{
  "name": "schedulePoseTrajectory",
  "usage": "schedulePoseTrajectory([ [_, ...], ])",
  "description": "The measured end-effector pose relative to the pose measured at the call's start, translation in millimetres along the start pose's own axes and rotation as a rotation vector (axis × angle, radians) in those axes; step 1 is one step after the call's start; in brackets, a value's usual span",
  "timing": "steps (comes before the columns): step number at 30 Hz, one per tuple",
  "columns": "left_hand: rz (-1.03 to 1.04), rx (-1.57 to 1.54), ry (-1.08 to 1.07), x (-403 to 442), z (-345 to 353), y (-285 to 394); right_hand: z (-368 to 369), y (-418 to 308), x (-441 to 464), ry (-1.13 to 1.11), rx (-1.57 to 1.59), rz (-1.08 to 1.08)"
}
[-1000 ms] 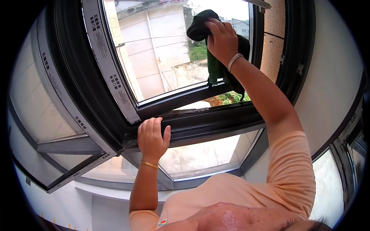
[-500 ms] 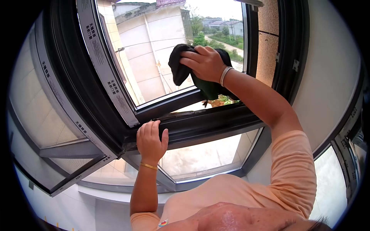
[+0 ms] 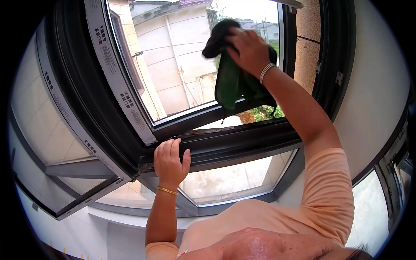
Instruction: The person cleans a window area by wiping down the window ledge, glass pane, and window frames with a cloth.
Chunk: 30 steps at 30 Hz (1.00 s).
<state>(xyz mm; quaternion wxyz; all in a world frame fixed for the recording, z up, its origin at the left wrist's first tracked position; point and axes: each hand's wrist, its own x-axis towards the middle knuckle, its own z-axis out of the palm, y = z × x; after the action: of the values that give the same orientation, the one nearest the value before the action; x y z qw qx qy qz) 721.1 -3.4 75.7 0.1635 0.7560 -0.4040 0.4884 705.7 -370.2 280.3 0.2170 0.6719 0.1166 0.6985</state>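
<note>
My right hand (image 3: 249, 50) is closed on a dark green-black cloth (image 3: 232, 80), held against or just before the glass pane (image 3: 173, 56) of a tilted-out window sash. The cloth hangs down in folds over the sash's lower edge. My left hand (image 3: 170, 160) rests on the black window frame (image 3: 225, 143), fingers laid over its top edge and thumb apart; nothing is in it. Below the sash a metal stay (image 3: 216, 129) shows in the gap.
A screened panel (image 3: 73, 182) swings inward at the left. White strips with printed characters (image 3: 108, 69) run along the frame. A lower fixed pane (image 3: 229, 180) lies beneath the sill bar. A wall (image 3: 372, 86) stands at the right; outside is a pale building (image 3: 160, 52).
My right hand has moved up and slightly right with the cloth, which now hangs longer below it. My left hand has stayed on the frame.
</note>
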Motion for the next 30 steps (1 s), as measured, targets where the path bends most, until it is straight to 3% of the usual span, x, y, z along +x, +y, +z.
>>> schedulePoseTrajectory([
  [3,-0.008,0.009,0.001,0,3,-1,11,48,17,0.153,-0.127,0.575],
  [4,-0.014,0.018,0.002,1,4,0,18,38,22,0.150,-0.208,0.601],
  [6,-0.012,0.025,0.006,2,4,1,21,-10,22,0.101,-0.203,0.523],
  [9,-0.012,0.023,0.006,1,4,2,7,-100,-7,-0.129,-0.025,0.005],
  [11,-0.045,0.011,-0.004,0,3,2,11,-112,-16,-0.041,0.135,-0.339],
  [13,-0.027,0.001,-0.015,-1,2,1,8,-84,-9,-0.093,0.166,-0.133],
  [18,-0.020,0.032,-0.007,-1,1,1,5,32,-15,0.007,-0.146,0.571],
  [20,-0.029,0.036,0.003,1,3,2,5,60,-30,0.093,-0.249,0.675],
  [23,-0.033,0.039,0.006,2,4,3,13,38,-15,0.053,-0.227,0.707],
  [28,-0.023,0.034,0.006,0,5,1,-9,-78,-19,-0.085,0.163,0.001],
  [30,-0.007,0.030,0.018,-1,4,0,-12,-60,-22,-0.078,0.132,0.024],
])
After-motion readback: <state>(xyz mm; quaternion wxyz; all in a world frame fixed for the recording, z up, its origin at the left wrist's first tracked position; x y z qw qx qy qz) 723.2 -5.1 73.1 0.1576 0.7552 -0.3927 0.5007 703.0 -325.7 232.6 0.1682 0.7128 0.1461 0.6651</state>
